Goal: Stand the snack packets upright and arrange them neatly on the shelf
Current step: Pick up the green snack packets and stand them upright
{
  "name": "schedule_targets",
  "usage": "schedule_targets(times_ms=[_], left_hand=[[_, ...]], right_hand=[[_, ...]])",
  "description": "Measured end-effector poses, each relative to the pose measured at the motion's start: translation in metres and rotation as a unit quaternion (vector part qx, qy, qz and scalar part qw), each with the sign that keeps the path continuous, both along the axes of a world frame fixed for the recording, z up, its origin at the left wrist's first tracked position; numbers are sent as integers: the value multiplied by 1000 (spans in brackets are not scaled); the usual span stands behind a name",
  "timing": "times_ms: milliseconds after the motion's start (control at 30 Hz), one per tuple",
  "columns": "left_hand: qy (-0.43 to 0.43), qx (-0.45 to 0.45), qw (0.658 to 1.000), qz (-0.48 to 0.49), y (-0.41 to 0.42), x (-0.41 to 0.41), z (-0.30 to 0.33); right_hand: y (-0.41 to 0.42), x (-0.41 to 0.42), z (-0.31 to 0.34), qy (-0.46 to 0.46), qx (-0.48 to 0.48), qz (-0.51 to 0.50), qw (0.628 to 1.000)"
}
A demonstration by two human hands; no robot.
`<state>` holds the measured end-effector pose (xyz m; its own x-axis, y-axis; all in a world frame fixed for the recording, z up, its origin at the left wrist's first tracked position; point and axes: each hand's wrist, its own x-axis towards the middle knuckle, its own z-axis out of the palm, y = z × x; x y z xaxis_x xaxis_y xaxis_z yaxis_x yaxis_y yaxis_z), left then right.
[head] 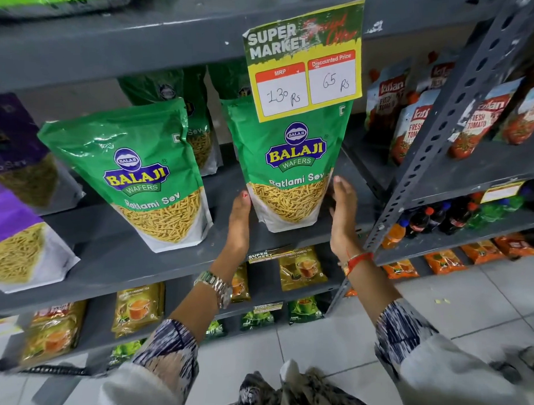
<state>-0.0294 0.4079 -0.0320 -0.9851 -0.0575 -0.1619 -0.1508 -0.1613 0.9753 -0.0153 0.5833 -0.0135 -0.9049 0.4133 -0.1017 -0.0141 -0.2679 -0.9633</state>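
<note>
Two green Balaji Ratlami Sev packets stand upright on the grey shelf (122, 262). The right green packet (292, 171) stands between my hands. My left hand (239, 221) lies flat against its lower left edge, and my right hand (343, 211) is beside its lower right edge, fingers straight. Neither hand wraps around it. The left green packet (143, 173) stands apart to the left, tilted slightly. More green packets (196, 120) stand behind in the back row. Purple packets (15, 217) fill the shelf's left end.
A yellow price sign (304, 61) hangs from the shelf above, over the right packet's top. A slotted grey upright (447, 120) borders the right side, with tomato sauce pouches (408, 127) beyond. Tea packets (139, 309) and drink bottles (435, 217) sit on lower shelves.
</note>
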Motion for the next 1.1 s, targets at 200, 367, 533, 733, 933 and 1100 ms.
schedule_targets(times_ms=[200,367,533,733,933,1100], left_hand=[[134,-30,964,229,-32,60,-6],[144,-98,903,392,-93,57,-11],[114,-70,916,379,-141,31,18],[12,-4,971,238,-165,13,35],[24,-40,982,185,-158,34,37],[34,-49,986,156,-152,38,35]], right_hand=[[-43,48,-26,75,60,-32,995],[-94,45,-29,84,121,189,971],[-148,0,-9,7,73,340,938],[-176,-25,11,-70,16,353,933],[-184,-9,17,-39,21,372,927],[-181,2,10,-48,18,334,941]])
